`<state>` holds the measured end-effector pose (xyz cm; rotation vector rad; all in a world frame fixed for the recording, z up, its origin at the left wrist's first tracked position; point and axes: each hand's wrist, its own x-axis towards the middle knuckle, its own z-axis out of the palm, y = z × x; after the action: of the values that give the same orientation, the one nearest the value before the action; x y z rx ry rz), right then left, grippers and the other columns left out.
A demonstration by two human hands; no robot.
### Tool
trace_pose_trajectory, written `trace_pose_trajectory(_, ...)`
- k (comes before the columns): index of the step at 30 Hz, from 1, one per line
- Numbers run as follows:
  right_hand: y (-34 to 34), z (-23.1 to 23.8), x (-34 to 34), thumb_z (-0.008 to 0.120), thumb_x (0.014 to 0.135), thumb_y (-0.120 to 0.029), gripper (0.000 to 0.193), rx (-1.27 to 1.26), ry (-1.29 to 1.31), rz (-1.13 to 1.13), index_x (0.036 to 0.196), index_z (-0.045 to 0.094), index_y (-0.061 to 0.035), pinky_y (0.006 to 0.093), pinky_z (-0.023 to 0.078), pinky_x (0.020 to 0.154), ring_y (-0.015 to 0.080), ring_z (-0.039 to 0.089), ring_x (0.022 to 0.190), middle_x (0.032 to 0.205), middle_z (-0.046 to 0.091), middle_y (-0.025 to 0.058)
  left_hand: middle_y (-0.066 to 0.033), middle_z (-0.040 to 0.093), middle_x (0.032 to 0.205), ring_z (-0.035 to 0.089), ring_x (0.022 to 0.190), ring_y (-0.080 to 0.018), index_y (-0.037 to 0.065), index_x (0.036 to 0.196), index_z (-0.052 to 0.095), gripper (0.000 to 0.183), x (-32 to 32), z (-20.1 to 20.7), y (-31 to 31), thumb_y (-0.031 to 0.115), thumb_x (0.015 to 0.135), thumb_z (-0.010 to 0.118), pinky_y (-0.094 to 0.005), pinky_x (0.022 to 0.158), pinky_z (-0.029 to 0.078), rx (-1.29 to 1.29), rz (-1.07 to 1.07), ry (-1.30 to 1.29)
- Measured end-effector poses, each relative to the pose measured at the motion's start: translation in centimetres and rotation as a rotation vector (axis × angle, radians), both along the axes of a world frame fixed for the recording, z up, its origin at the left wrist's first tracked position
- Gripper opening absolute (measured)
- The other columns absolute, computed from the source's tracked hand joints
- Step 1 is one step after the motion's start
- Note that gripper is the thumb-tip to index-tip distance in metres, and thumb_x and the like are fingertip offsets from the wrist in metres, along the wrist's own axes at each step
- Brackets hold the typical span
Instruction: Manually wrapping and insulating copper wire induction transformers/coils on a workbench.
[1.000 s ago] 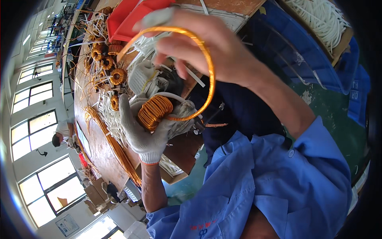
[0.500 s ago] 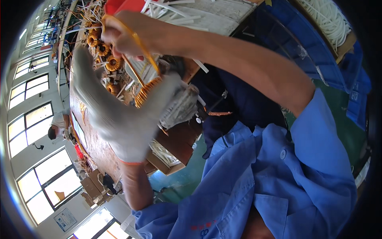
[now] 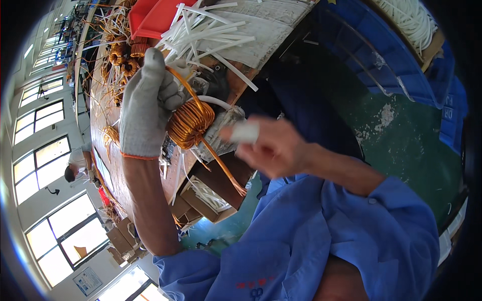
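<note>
My left hand (image 3: 145, 108), in a pale knitted glove with an orange cuff, is closed on a copper wire coil (image 3: 190, 123). The coil is ring-shaped and tightly wound. One thick lead arches up past the gloved fingers; another lead (image 3: 223, 170) slants down to a frayed end. To the coil's right is my bare right hand (image 3: 273, 148), apart from it and smeared by motion. A white wrap (image 3: 246, 132) covers one of its fingers; whether those fingers hold anything is unclear. Behind the coil sits a plastic-wrapped block (image 3: 226, 125), partly covered.
Several more copper coils (image 3: 118, 54) crowd the bench's far left. White tubes (image 3: 211, 37) lie scattered beside a red tray (image 3: 155, 17). Below the bench edge stands a cardboard box (image 3: 221, 213) of white pieces. Blue crates (image 3: 361, 45) stand at right. Another person (image 3: 78, 160) works farther off.
My right hand has come down from above the coil, where a yellow-orange wire loop was at it, to the coil's right. The gloved hand has turned, bringing the coil into fuller view.
</note>
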<state>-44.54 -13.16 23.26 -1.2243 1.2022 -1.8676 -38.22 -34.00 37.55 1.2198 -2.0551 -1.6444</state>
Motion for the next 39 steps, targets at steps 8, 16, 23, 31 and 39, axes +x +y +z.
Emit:
trace_pose_trajectory(8, 3.9, 7.1, -5.6, 0.067, 0.107, -0.033, 0.032, -0.232, -0.209, 0.146, 0.105, 0.069, -0.0007, 0.0285, 0.042, 0.043, 0.0119, 0.061, 0.054, 0.077, 0.068, 0.0056, -0.0112, 0.069, 0.106, 0.063, 0.095, -0.0187, -0.006, 0.124, 0.065, 0.067, 3.4, -1.5, 1.3, 0.058, 0.104, 0.064, -0.0347, 0.086, 0.053, -0.505, -0.209, 0.077)
trace_pose_trajectory(16, 6.1, 7.0, -5.2, 0.06, 0.11, -0.037, 0.04, -0.054, -0.4, 0.073, 0.106, 0.067, 0.0023, 0.0251, 0.048, 0.052, 0.0105, 0.059, 0.063, 0.091, 0.069, 0.0157, -0.0154, 0.067, 0.121, 0.067, 0.111, -0.0277, -0.001, 0.131, 0.066, 0.065, 5.0, -3.2, 5.2, 0.023, 0.077, 0.092, -0.0389, 0.101, 0.053, -0.85, -0.207, -0.048)
trace_pose_trajectory(23, 1.6, 5.6, -5.4, 0.037, 0.116, -0.043, 0.052, -0.249, -0.782, 0.432, 0.095, 0.06, -0.0018, 0.0307, 0.05, 0.067, 0.0187, 0.061, 0.072, 0.078, 0.062, 0.0073, -0.016, 0.068, 0.122, 0.066, 0.115, -0.0293, 0.001, 0.121, 0.072, 0.052, 4.5, -2.9, 5.2, 0.014, 0.074, 0.088, -0.0405, 0.101, 0.053, -1.003, -0.255, -0.107)
trace_pose_trajectory(31, 8.8, 4.4, 1.5, 0.04, 0.117, -0.032, 0.046, -0.039, -1.034, 0.407, 0.078, 0.045, -0.008, 0.0321, 0.043, 0.076, 0.0171, 0.047, 0.08, 0.077, 0.049, 0.0044, -0.0165, 0.069, 0.124, 0.067, 0.115, -0.0261, -0.003, 0.117, 0.073, 0.037, 3.9, -4.0, 6.6, 0.012, 0.084, 0.08, -0.0396, 0.101, 0.053, -0.841, 0.002, -0.064)
trace_pose_trajectory(39, 10.9, 5.4, 0.1, 0.04, 0.116, -0.02, 0.043, -0.104, -0.899, 0.277, 0.075, 0.043, -0.0086, 0.0324, 0.042, 0.077, 0.0195, 0.045, 0.084, 0.075, 0.045, 0.0039, -0.0159, 0.069, 0.119, 0.067, 0.11, -0.0245, -0.003, 0.127, 0.067, 0.04, 2.2, -3.4, 9.3, 0.012, 0.09, 0.072, -0.0385, 0.101, 0.052, -0.853, 0.231, -0.094)
